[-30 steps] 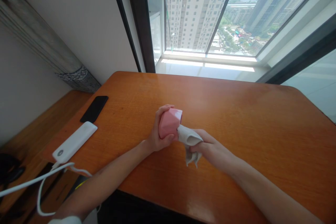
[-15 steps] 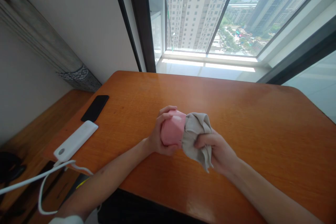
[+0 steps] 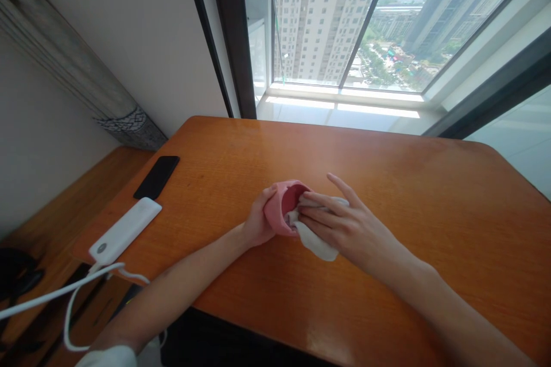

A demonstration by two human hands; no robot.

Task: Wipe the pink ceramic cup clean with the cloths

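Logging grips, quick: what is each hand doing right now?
Left hand: closed around the pink cup.
Right hand: open, fingers stretched out, pressing the white cloth into the cup's mouth.

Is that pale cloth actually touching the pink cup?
Touching. The head view shows the right hand pressing the cloth into the open mouth of the pink cup, held by the left hand.

Pink faceted cup (image 3: 280, 211) tipped sideways, pale cloth (image 3: 316, 243) stuffed into its mouth.
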